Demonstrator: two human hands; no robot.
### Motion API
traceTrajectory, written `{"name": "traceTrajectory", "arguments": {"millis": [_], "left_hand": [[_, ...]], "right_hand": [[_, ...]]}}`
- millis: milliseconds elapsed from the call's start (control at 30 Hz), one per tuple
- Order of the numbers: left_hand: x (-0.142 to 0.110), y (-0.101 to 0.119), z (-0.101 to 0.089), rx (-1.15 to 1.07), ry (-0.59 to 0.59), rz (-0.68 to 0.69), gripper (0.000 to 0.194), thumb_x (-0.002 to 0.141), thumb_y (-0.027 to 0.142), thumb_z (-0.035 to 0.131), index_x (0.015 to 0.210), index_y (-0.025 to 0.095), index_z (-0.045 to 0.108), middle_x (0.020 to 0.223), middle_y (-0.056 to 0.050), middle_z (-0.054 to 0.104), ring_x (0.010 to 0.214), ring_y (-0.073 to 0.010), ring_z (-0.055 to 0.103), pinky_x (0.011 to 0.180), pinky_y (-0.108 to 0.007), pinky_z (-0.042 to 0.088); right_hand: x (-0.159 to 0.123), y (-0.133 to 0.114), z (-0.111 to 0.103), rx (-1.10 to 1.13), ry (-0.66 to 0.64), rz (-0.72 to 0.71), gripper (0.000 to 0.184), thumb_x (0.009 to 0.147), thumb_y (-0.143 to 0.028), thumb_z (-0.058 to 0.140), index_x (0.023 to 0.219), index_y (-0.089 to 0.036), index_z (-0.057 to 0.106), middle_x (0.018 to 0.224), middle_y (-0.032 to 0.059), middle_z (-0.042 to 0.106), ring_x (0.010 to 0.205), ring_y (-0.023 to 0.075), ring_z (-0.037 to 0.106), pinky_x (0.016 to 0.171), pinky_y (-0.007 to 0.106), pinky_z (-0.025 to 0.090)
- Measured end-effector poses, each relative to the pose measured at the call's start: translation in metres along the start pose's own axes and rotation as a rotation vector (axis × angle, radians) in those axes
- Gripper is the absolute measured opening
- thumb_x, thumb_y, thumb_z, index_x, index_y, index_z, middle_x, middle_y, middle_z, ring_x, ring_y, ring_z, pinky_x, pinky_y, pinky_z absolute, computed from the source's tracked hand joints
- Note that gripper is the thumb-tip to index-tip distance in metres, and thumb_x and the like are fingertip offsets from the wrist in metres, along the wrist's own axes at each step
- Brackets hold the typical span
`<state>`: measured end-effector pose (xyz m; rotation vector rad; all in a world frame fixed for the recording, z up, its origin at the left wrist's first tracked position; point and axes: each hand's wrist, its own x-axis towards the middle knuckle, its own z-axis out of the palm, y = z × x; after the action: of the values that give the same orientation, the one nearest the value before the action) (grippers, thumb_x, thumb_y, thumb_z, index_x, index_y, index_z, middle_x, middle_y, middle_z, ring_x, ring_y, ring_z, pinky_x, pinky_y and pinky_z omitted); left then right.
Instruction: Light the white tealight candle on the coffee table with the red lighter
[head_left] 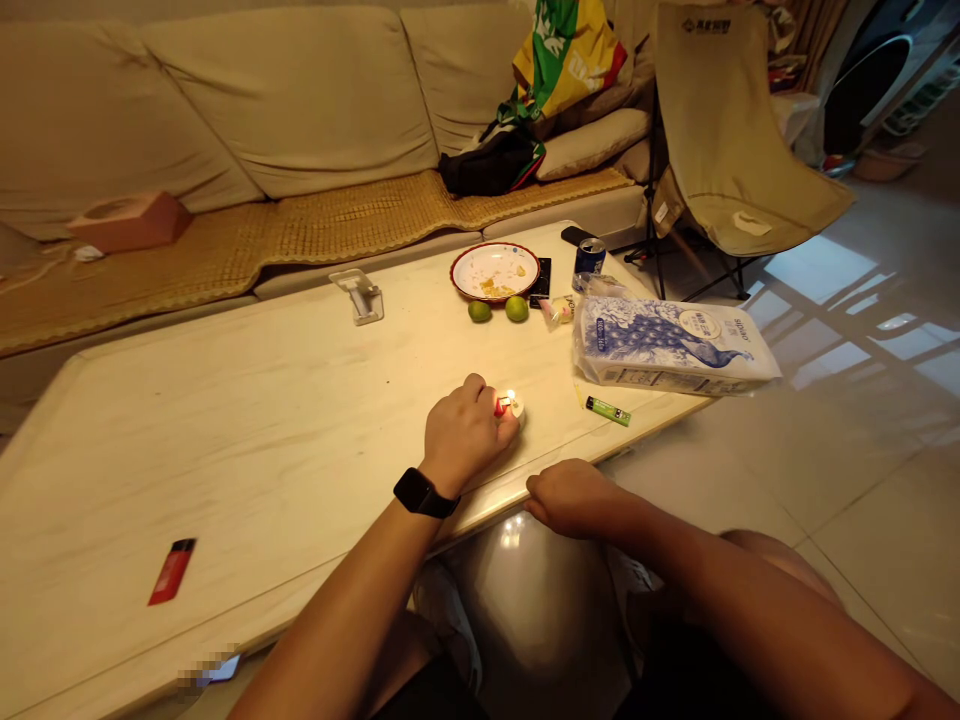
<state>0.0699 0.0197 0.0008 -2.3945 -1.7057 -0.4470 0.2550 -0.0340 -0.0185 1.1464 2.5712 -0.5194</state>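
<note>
My left hand [466, 428], with a black watch [426, 493] on its wrist, is closed around a red lighter [501, 407] near the table's front edge. A small flame [511, 394] burns at the lighter's tip. Right beside the flame is a small whitish piece [517, 410], perhaps a candle, partly hidden by my fingers. My right hand [571, 497] is curled closed at the table edge, its fingertips turned out of sight, so anything inside is hidden. A green lighter [608, 411] lies to the right of my left hand.
On the table [247, 430] lie a second red lighter [172, 572], a white plastic holder [360, 297], a plate [495, 270] with food scraps, two green limes [517, 309], a can [589, 262] and a tissue pack [667, 340]. Behind are a sofa [300, 100] and a folding chair [727, 130].
</note>
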Motion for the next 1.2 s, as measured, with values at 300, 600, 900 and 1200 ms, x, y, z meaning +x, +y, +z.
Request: {"name": "traceTrajectory", "arguments": {"millis": [300, 600, 900, 1200], "left_hand": [[-0.001, -0.002, 0.003, -0.019, 0.003, -0.011, 0.022, 0.088, 0.036, 0.056, 0.082, 0.017, 0.064, 0.097, -0.011, 0.064, 0.071, -0.0188, 0.055, 0.061, -0.034, 0.037], [-0.008, -0.011, 0.000, -0.034, 0.087, -0.059, 0.028, 0.090, 0.043, 0.055, 0.080, 0.019, 0.062, 0.089, -0.008, 0.064, 0.075, -0.0199, 0.058, 0.062, -0.034, 0.039], [-0.014, -0.021, -0.001, -0.084, 0.143, -0.059, 0.028, 0.091, 0.044, 0.057, 0.080, 0.019, 0.062, 0.084, -0.006, 0.063, 0.072, -0.0180, 0.057, 0.061, -0.032, 0.039], [-0.016, -0.023, 0.001, -0.085, 0.145, -0.068, 0.028, 0.091, 0.045, 0.056, 0.082, 0.019, 0.062, 0.085, -0.006, 0.064, 0.073, -0.0182, 0.058, 0.061, -0.032, 0.039]], "right_hand": [[0.002, 0.001, 0.001, 0.011, -0.006, 0.009, 0.039, 0.100, -0.041, 0.047, 0.105, -0.014, 0.073, 0.098, 0.0157, 0.077, 0.093, 0.0303, 0.073, 0.077, 0.036, 0.050], [0.002, 0.001, 0.000, -0.002, -0.014, 0.002, 0.039, 0.101, -0.042, 0.047, 0.106, -0.014, 0.072, 0.099, 0.0150, 0.077, 0.094, 0.0288, 0.073, 0.077, 0.034, 0.050], [0.002, 0.001, 0.001, -0.004, 0.002, 0.009, 0.040, 0.101, -0.043, 0.046, 0.105, -0.015, 0.073, 0.098, 0.0154, 0.077, 0.094, 0.0288, 0.073, 0.078, 0.035, 0.050], [0.002, 0.001, 0.001, -0.001, 0.001, 0.006, 0.039, 0.101, -0.042, 0.047, 0.104, -0.015, 0.074, 0.098, 0.0154, 0.077, 0.093, 0.0291, 0.073, 0.077, 0.034, 0.050]]}}
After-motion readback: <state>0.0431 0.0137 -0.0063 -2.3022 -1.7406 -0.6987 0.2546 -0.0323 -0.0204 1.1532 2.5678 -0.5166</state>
